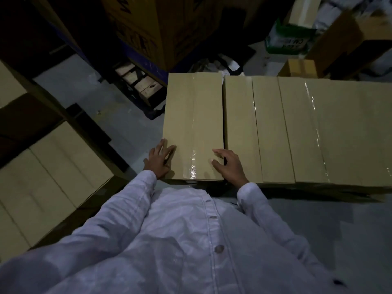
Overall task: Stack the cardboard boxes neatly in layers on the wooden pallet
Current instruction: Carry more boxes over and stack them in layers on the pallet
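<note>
- The taped box [193, 115] is the one being handled. It lies flat at the left end of the row, with a clear tape strip running down its top.
- Left hand [159, 161] rests on the taped box's near-left corner, fingers straight and spread, not gripping anything.
- Right hand [228, 166] sits on its near-right edge with loosely bent fingers, fingertips pressing on top rather than grabbing.
- Just right of the taped box is a row of matching boxes [297, 128]. They're packed side by side, with a thin gap at the seam.
- What's under the taped box is in shadow, so I can't tell if that's the pallet.
- Behind it to the left there's a big dark carton [148, 28] on wooden pallet blocks [141, 85].
- Well off to its left, across bare floor [106, 102], stands another stack of boxes [53, 166].
- Behind it to the right are a small box [297, 67] and a green-and-white pack [286, 41].
</note>
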{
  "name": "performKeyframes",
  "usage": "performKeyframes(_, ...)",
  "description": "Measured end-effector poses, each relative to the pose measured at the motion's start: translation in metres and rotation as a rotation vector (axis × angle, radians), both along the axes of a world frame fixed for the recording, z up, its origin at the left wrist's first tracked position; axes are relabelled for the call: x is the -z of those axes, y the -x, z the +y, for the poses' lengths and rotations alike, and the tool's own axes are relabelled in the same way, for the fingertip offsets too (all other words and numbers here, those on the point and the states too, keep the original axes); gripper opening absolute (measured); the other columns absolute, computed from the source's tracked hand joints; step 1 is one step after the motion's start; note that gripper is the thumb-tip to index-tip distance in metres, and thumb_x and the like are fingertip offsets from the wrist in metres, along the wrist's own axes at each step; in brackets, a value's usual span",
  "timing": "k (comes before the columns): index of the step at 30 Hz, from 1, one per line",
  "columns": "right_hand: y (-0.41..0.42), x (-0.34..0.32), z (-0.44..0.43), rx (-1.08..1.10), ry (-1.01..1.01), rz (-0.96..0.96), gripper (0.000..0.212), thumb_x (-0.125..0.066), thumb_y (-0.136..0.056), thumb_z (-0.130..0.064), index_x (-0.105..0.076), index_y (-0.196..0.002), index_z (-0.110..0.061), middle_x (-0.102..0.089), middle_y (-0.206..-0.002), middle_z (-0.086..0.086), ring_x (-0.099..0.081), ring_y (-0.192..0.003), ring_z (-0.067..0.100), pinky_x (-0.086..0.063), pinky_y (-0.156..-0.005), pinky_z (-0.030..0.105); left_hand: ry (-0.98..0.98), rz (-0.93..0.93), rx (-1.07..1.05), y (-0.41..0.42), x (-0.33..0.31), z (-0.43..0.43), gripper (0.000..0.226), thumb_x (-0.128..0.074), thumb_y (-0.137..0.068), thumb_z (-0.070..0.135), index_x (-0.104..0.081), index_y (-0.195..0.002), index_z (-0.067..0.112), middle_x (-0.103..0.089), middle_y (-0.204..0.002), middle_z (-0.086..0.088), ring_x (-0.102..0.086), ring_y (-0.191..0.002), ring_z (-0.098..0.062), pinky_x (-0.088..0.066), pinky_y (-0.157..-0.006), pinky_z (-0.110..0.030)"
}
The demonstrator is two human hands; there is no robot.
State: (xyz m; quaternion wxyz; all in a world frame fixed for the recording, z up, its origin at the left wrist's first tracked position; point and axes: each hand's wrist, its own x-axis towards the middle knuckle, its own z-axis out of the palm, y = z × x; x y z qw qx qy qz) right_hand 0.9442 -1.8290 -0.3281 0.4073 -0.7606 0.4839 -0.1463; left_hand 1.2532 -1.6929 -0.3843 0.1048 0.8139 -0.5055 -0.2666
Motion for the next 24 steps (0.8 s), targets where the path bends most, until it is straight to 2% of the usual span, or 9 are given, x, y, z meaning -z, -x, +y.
performKeyframes(3, -0.002, 0.013, 0.0, -0.068, 0.071, 0.079, 0.052, -0.082, -0.088, -0.043, -0.07, -0.138, -0.036, -0.056, -0.153, 0.0, -0.051, -0.137, 0.024, -0.045, -0.114, 0.052, 0.055, 0.059, 0.016, -0.01, 0.008, 0.006, 0.072, -0.051, -0.092, 0.027, -0.035, -0.158, 0.052, -0.011, -0.178, 0.004, -0.027, -0.156, -0.044, -0.033, -0.113, -0.077)
performKeyframes(5, -0.004, 0.019, 0.0, -0.114, 0.078, 0.143, 0.06, -0.076, -0.086, -0.051, -0.064, -0.145, -0.041, -0.043, -0.167, -0.003, -0.044, -0.147, 0.031, -0.041, -0.118, 0.054, 0.098, 0.104, 0.064, -0.025, 0.021, 0.008, 0.073, -0.037, -0.086, 0.038, -0.035, -0.159, 0.05, -0.017, -0.177, 0.002, -0.03, -0.157, -0.041, -0.035, -0.115, -0.074)
performKeyframes(7, -0.008, 0.023, 0.001, -0.183, 0.115, 0.204, 0.066, -0.069, -0.089, -0.053, -0.054, -0.152, -0.047, -0.028, -0.175, -0.008, -0.035, -0.155, 0.033, -0.037, -0.12, 0.057, 0.121, 0.16, 0.074, -0.032, 0.022, 0.008, 0.076, -0.038, -0.086, 0.034, -0.035, -0.16, 0.049, -0.02, -0.177, 0.005, -0.032, -0.157, -0.037, -0.04, -0.115, -0.068)
performKeyframes(10, -0.015, 0.028, 0.003, -0.31, 0.108, 0.142, 0.082, -0.065, -0.092, -0.007, -0.042, -0.162, -0.043, -0.006, -0.18, -0.011, -0.021, -0.164, 0.021, -0.04, -0.122, 0.053, 0.201, 0.25, 0.039, -0.029, 0.014, 0.005, 0.089, -0.054, -0.081, -0.006, -0.048, -0.159, 0.035, -0.03, -0.174, 0.005, -0.034, -0.158, -0.024, -0.039, -0.123, -0.054)
performKeyframes(11, -0.016, 0.029, 0.005, -0.336, 0.094, 0.122, 0.09, -0.058, -0.089, 0.006, -0.04, -0.164, -0.041, -0.002, -0.18, -0.013, -0.017, -0.165, 0.017, -0.038, -0.124, 0.052, 0.214, 0.256, 0.043, -0.027, 0.011, 0.003, 0.091, -0.054, -0.079, -0.012, -0.05, -0.158, 0.033, -0.031, -0.173, 0.007, -0.035, -0.157, -0.021, -0.038, -0.124, -0.052)
performKeyframes(13, -0.019, 0.036, 0.008, -0.354, 0.097, 0.111, 0.098, -0.049, -0.085, 0.015, -0.038, -0.165, -0.04, -0.002, -0.18, -0.015, -0.013, -0.165, 0.013, -0.032, -0.127, 0.057, 0.214, 0.243, 0.07, -0.027, 0.012, 0.001, 0.091, -0.054, -0.081, -0.015, -0.05, -0.158, 0.033, -0.029, -0.174, 0.008, -0.034, -0.158, -0.021, -0.036, -0.126, -0.05)
performKeyframes(16, -0.021, 0.041, 0.012, -0.345, 0.107, 0.102, 0.093, -0.05, -0.086, 0.011, -0.039, -0.165, -0.038, -0.01, -0.18, -0.013, -0.016, -0.165, 0.012, -0.029, -0.127, 0.061, 0.178, 0.273, 0.111, -0.035, 0.02, 0.008, 0.088, -0.058, -0.086, -0.001, -0.039, -0.163, 0.037, -0.015, -0.177, 0.015, -0.023, -0.161, -0.016, -0.033, -0.127, -0.053)
performKeyframes(20, -0.029, 0.042, 0.013, -0.352, 0.062, 0.068, 0.065, -0.062, -0.106, -0.02, -0.041, -0.165, -0.035, -0.01, -0.18, -0.011, -0.015, -0.164, 0.009, -0.024, -0.129, 0.062, 0.181, 0.3, 0.139, -0.042, 0.024, 0.015, 0.073, -0.055, -0.101, 0.048, -0.028, -0.167, 0.035, -0.002, -0.178, 0.017, -0.02, -0.162, -0.02, -0.028, -0.127, -0.053)
performKeyframes(24, -0.039, 0.036, 0.023, -0.366, 0.084, 0.087, 0.063, -0.066, -0.107, -0.041, -0.04, -0.165, -0.038, -0.007, -0.18, -0.014, -0.016, -0.164, 0.01, -0.023, -0.128, 0.065, 0.27, 0.278, 0.217, -0.054, 0.031, 0.024, 0.082, -0.061, -0.098, 0.056, -0.027, -0.168, 0.03, -0.002, -0.179, 0.012, -0.019, -0.162, -0.027, -0.027, -0.126, -0.058)
